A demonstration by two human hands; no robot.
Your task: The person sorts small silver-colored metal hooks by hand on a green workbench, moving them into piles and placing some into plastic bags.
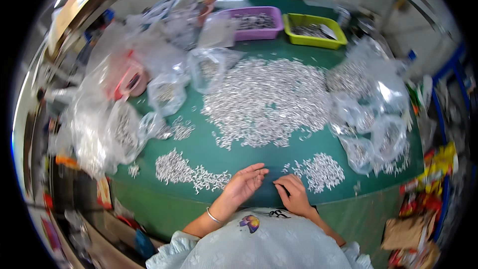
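Two shallow plastic trays, one purple (254, 24) and one lime green (313, 31), hold small silvery metal pieces beyond the big silvery heap (266, 100) on the green worktop (199, 149). Clear plastic bags (373, 114) of pieces flank that heap. Nearer than it, the left hand (244, 185) lies open, palm up, empty; the right hand (295, 194) curls beside a small pile (321, 170), its grip unclear.

The person wears a pale blue-white top (271, 246) with a faint flower pattern, ruffled short sleeves (169, 251) and a small butterfly motif (250, 222) in purple and orange on the chest beside some dark print. A thin silver bangle (213, 216) circles the left wrist; both forearms are bare.
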